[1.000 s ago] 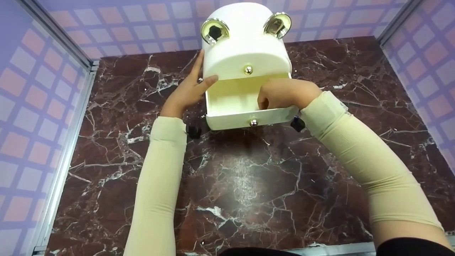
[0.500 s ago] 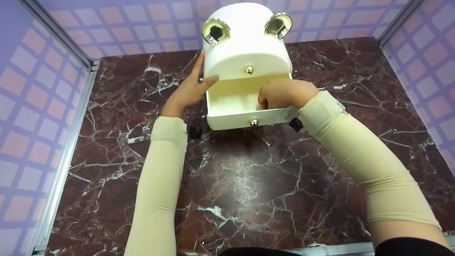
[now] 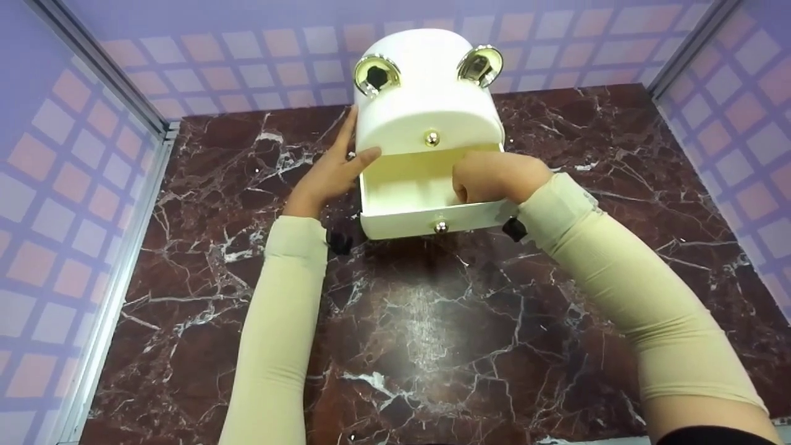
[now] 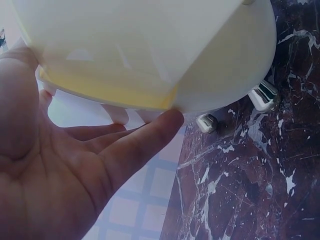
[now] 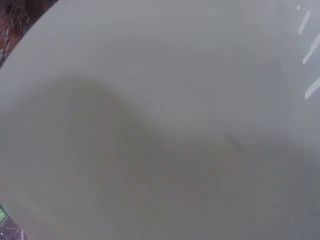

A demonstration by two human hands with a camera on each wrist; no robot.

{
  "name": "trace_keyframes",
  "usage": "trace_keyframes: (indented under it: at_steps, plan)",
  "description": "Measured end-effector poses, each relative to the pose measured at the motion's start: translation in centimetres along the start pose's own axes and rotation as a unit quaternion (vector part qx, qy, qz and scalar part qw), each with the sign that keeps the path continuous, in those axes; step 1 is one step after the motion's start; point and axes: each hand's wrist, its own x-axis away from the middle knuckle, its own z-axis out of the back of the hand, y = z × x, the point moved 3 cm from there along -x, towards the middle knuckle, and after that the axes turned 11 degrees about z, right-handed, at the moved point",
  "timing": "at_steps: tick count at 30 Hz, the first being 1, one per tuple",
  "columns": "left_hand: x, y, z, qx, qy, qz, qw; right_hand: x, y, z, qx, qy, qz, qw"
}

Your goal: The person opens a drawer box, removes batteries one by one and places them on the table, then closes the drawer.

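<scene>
A white rounded cabinet (image 3: 426, 93) with two round shiny pieces on top has its lower drawer (image 3: 401, 225) pulled out. My left hand (image 3: 327, 173) rests against the cabinet's left side, thumb at the front edge; in the left wrist view that hand (image 4: 65, 165) has long, spread fingers touching the white shell (image 4: 125, 40). Bent at the wrist, my right hand (image 3: 497, 176) reaches into the right part of the drawer, fingers pointing down and their tips hidden. A pale surface (image 5: 175, 65) with a blurred shadow fills the right wrist view, and no fingers show there.
The cabinet stands at the back of a dark red marbled tabletop (image 3: 420, 346). Behind it is a purple checked wall (image 3: 247, 49), with similar panels on the left and right sides. Metal strips (image 3: 111, 272) run along the panel edges.
The head view has shifted, so the cabinet and both hands appear lower in it. Relative to the cabinet, neither hand has clearly moved, and the drawer stands out as before.
</scene>
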Motion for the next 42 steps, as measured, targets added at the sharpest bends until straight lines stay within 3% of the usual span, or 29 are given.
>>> trace_keyframes:
  at_steps: [9, 16, 23, 28, 32, 42]
  plan:
    - [-0.5, 0.1, 0.3, 0.012, -0.005, -0.002, 0.9999, 0.9, 0.5, 1.1, -0.014, 0.052, 0.055, 0.997]
    - [-0.7, -0.2, 0.8, 0.015, -0.003, 0.002, 0.9999, 2.0, 0.7, 2.4, -0.041, 0.11, 0.057, 0.9914]
    - [-0.6, 0.3, 1.3, 0.026, -0.007, -0.007, 0.9996, 3.1, 0.7, 3.4, -0.036, 0.138, 0.06, 0.9879]
    - [-0.2, 0.6, 1.3, 0.023, -0.008, -0.002, 0.9997, 4.4, 0.5, 3.8, -0.038, 0.182, 0.078, 0.9794]
    - [-0.9, 0.1, 1.3, 0.017, -0.003, -0.007, 0.9998, 5.7, 0.5, 4.1, -0.047, 0.212, 0.082, 0.9727]
    - [-0.9, 0.2, 1.5, 0.014, 0.005, -0.003, 0.9999, 7.7, 1.4, 4.1, -0.047, 0.26, 0.106, 0.9586]
